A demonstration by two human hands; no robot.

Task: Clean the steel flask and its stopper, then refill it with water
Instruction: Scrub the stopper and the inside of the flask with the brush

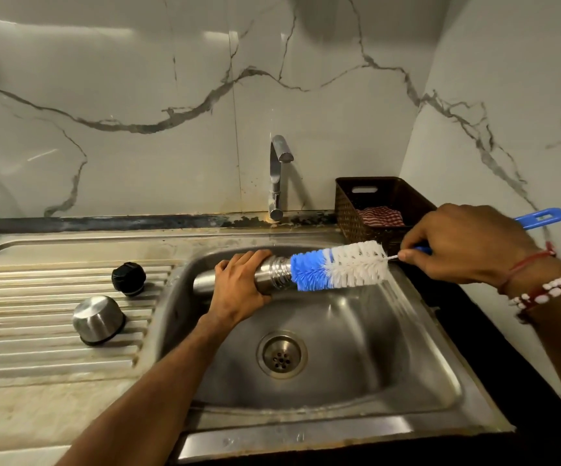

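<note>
A left hand (238,290) wrapped its fingers around a steel flask (269,274) held level over the sink (356,331), mouth pointing right, where a right hand (467,243) pinched a bottle brush (336,265), in line, its blue tip at the mouth; the stopper (128,278) lay left of the sink.

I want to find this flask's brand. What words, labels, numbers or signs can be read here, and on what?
No text reads clearly anywhere in this view.
steel flask: no brand or label on the side that shows.
bottle brush: no print visible.
stopper and steel cup: plain.
sink, front rim: faint marks, too blurred to read.
</note>
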